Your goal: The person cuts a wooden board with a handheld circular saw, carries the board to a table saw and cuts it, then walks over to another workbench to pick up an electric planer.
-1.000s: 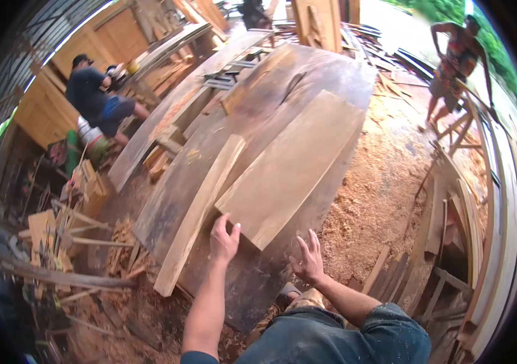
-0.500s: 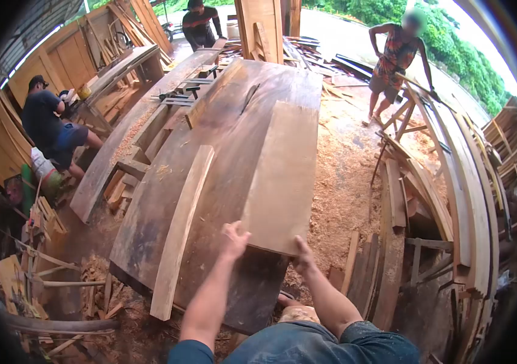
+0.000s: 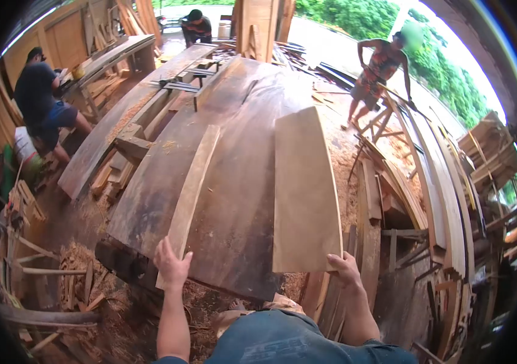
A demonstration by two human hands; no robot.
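Note:
A wide pale board (image 3: pixel 305 194) lies along the right edge of a big dark wooden slab (image 3: pixel 234 164), its near end jutting past the slab's side. My right hand (image 3: pixel 346 269) grips the board's near right corner, thumb on top. A narrow pale plank (image 3: pixel 194 188) rests lengthwise on the slab's left part. At the near end of that plank is my left hand (image 3: pixel 172 264), its thumb and fingers spread around the plank's end; whether it grips the wood is hard to tell.
One person (image 3: pixel 43 103) sits at a bench on the left, another (image 3: pixel 196 29) bends at the back, and a third (image 3: pixel 379 76) stands by long boards (image 3: pixel 446 194) on a trestle at right. Scrap wood (image 3: pixel 46 267) and shavings cover the floor at left.
The wide board has shifted right across the slab, with my right hand at its corner. My left hand has left the wide board and moved left to the narrow plank's near end.

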